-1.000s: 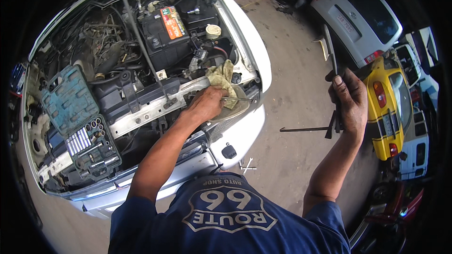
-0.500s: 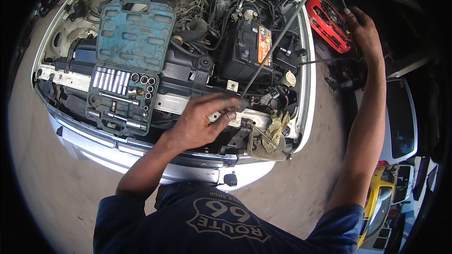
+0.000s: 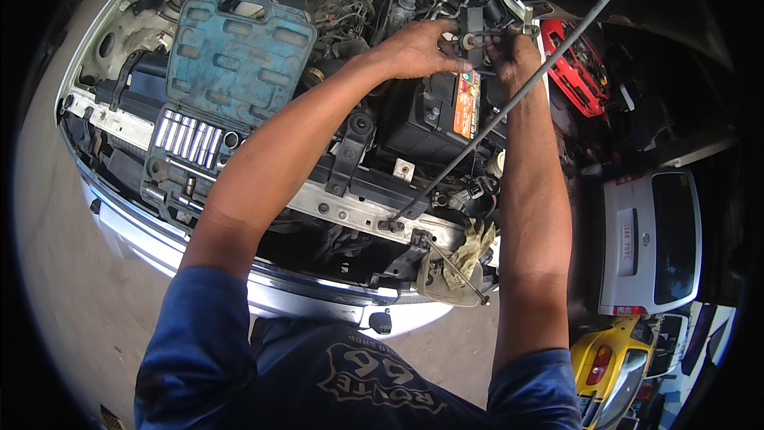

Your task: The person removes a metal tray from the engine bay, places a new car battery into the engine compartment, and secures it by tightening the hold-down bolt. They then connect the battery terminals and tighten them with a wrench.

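Note:
Over the far end of the black car battery (image 3: 422, 123), my two hands meet. My left hand (image 3: 418, 52) reaches in from the left, thumb and fingers closing on a dark flat metal bar (image 3: 475, 20). My right hand (image 3: 513, 56) is closed on a thin hooked metal rod (image 3: 492, 33) that lies across the bar. A small round piece, perhaps a washer or nut, shows near my left fingertips; the fingers partly hide it. The battery carries an orange label on its right side.
An open teal socket case (image 3: 239, 52) with chrome sockets rests on the car's front, left. A long hood prop rod (image 3: 517, 99) slants up rightward past my right forearm. A stained cloth (image 3: 471, 255) and a thin rod lie at the front right corner. Other cars stand beyond, right.
My right hand has brought the hooked rod in from the upper right to above the battery. My left hand has left the prop rod's base and moved forward to meet it.

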`<state>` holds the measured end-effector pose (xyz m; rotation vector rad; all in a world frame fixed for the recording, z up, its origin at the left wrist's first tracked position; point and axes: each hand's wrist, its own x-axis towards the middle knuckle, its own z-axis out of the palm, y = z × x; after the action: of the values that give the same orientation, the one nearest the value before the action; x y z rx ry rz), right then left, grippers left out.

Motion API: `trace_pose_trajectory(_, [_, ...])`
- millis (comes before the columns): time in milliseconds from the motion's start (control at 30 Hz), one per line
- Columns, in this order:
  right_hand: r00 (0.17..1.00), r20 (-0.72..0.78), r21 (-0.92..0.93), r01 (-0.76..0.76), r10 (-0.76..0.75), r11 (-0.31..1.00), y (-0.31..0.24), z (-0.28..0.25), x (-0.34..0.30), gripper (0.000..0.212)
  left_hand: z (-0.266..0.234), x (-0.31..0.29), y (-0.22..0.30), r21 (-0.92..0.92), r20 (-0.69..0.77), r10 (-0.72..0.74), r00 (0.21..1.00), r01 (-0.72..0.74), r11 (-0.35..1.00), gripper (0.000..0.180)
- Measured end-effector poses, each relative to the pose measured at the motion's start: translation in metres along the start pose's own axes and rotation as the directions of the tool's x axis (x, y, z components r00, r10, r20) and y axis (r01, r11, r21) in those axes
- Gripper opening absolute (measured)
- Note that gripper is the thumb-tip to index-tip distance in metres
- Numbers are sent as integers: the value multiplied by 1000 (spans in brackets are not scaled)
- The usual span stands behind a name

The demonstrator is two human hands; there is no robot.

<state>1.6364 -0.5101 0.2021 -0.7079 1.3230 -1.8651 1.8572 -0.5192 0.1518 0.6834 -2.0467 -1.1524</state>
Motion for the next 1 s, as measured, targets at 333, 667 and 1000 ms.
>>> trace_pose_trajectory(333, [977,-92,-87,-198,190,976,89,-33,19,17,32,40,-107,397,-20,-154,988,150,906,36])
trace_pose_trajectory(667, [974,-39,-134,-227,223,965,110,-50,28,26,44,41,-137,352,-18,-136,991,134,926,33])
trace_pose_trajectory(1000, [978,-36,-106,-208,205,972,121,-32,35,21,37,35,-145,401,-128,-96,987,140,905,29])
